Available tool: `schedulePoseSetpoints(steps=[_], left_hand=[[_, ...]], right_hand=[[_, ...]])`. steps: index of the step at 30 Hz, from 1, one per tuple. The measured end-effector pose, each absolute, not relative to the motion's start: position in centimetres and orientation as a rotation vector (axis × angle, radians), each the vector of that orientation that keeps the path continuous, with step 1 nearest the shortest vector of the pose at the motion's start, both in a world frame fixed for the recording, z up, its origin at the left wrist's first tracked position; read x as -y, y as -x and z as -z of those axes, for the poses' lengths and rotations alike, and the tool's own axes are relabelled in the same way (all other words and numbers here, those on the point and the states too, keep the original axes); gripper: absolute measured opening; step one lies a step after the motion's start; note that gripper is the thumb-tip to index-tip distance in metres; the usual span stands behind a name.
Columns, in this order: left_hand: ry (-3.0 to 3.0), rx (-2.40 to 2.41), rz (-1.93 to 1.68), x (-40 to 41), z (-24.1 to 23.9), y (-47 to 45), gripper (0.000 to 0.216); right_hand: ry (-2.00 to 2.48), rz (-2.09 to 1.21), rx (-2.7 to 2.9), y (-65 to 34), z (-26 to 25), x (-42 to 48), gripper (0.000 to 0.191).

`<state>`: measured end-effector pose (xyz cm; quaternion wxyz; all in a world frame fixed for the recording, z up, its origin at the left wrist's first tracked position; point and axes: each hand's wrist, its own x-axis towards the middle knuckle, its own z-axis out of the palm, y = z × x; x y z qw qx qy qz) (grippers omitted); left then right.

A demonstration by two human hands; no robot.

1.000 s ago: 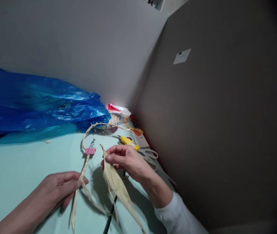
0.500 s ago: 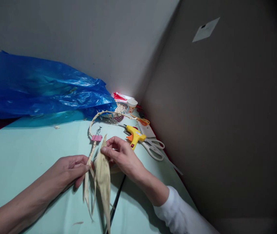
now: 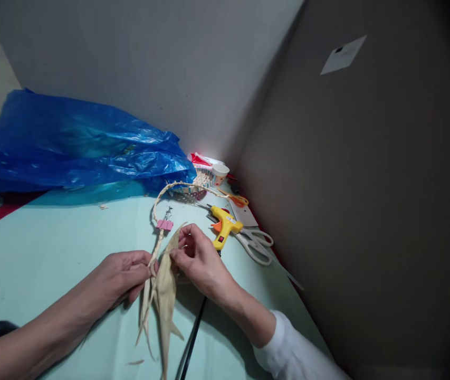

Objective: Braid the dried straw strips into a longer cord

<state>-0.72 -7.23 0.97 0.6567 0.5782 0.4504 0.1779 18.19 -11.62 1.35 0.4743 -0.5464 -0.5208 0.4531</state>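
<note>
Braid [image 3: 157, 200] long, clipped by pink binder clip [image 3: 164, 225] mid-table | left hand [image 3: 124, 272] pinches working end | right hand [image 3: 197, 256] grips fresh husk strip [image 3: 166, 295] | loose tails unbraided, strip not yet woven in.

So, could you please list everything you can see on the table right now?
braided strip: one, pale tan, curving from the hands back toward the basket
binder clip: one, pink, clamped on the braided strip
dried leaf strips: a few, pale tan, hanging from both hands
glue gun: one, yellow, right of the hands
black cord: one, near table edge
white scissors: one pair, right of the glue gun
orange scissors: one pair, further back
woven basket: one, tan, far corner
paper cup: one, white, far corner
plastic bag: one, blue, back left
table: one, light teal
left hand: pinching the braid end
right hand: pinching a leaf strip
</note>
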Motion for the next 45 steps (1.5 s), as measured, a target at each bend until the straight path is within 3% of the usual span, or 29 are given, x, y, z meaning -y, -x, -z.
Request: schedulePoseSetpoints(steps=[8,19,28,36,45], left_hand=[[-1.315,-0.925,-0.354,6.9,-0.6,1.0,0.045],[-1.383,-0.886,-0.352,6.5,-0.1,1.0,0.044],[-1.328,-0.958,-0.377,7.3,-1.7,0.7,0.042],[-1.303,-1.0,-0.378,7.0,-0.7,0.9,0.038],[-1.301,-0.992,-0.356,7.3,-1.6,1.0,0.036]], right_hand=[[1.375,-1.049,1.267,-18.2,-1.8,11.7,0.022],[1.368,-1.477,1.247,-18.6,-2.3,11.8,0.047],[1.479,-1.251,1.437,-18.2,-2.2,12.1,0.02],[1.311,-1.463,1.253,-18.8,-2.7,11.9,0.055],[1.303,-1.635,1.201,-18.8,-3.1,11.8,0.053]])
